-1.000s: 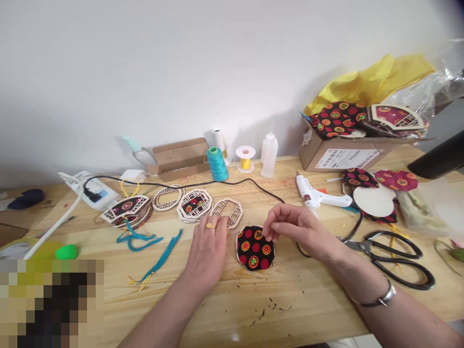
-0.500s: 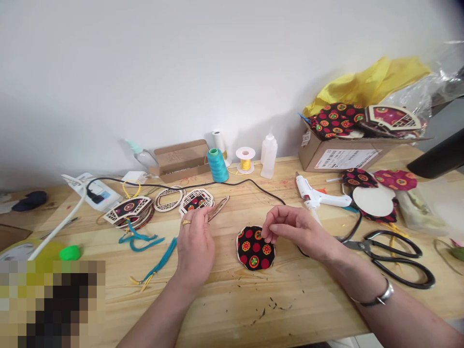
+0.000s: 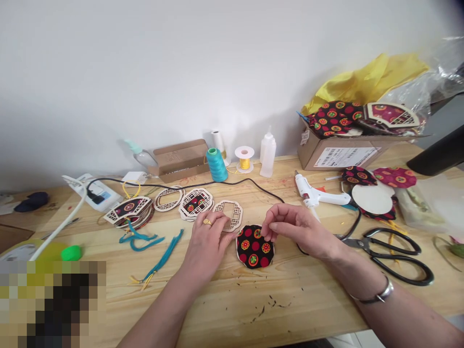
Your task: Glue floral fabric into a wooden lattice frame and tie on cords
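My left hand (image 3: 210, 239) has its fingers closed on the lower edge of a pale wooden lattice frame (image 3: 237, 215), which faces up just behind the fabric piece. The black padded fabric piece (image 3: 255, 247) with red and orange flower dots lies on the table between my hands. At its upper right edge is my right hand (image 3: 290, 229), thumb and fingertips pinched together; whether they hold anything is too small to tell. A stack of lattice frames with dotted fabric inside (image 3: 195, 203) sits behind my left hand.
A white glue gun (image 3: 322, 195) and black-handled scissors (image 3: 393, 251) lie to the right. Behind stand a teal thread cone (image 3: 217, 165), a plastic bottle (image 3: 268, 154) and a full cardboard box (image 3: 340, 152). Teal tassels (image 3: 163, 258) lie left, and a black cord crosses the back.
My left hand has moved right, toward the fabric piece. The wooden frame, seen tilted nearly edge-on before, now shows its face. My right hand has barely moved.
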The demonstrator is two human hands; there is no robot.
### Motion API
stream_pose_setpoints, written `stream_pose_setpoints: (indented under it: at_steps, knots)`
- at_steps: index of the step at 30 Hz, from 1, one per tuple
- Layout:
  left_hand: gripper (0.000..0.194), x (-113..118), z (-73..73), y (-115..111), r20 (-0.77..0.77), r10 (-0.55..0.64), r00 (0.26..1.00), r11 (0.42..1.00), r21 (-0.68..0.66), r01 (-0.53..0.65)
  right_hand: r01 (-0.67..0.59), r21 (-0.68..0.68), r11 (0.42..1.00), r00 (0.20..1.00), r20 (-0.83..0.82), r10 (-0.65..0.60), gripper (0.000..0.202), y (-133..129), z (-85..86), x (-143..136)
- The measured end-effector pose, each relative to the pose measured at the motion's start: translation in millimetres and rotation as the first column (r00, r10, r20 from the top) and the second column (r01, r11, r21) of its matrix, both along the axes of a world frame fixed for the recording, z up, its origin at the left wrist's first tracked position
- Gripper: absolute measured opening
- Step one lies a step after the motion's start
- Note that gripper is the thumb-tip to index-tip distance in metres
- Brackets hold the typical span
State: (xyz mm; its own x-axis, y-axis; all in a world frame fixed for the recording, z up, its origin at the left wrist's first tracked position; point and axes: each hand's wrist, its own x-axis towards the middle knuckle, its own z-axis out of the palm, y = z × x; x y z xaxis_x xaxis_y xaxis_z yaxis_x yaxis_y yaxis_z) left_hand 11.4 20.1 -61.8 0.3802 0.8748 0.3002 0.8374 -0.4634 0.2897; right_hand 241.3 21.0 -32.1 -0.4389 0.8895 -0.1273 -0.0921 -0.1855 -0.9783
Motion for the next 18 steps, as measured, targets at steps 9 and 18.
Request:
stream_pose_setpoints:
  at_steps: [9,18]
  knots:
    - [0.006,1.1,-10.5,2.3,-0.100,0.052,0.994,0.998,-0.013,-0.054,-0.006,-0.013,1.000,1.000,0.015,0.007,0.013,0.1,0.5,0.1]
    - [0.014,0.4,11.4,-2.4,0.487,0.256,0.835,0.953,0.020,-0.303,-0.004,-0.009,1.000,1.000,-0.005,0.004,0.013,0.5,-0.7,0.7]
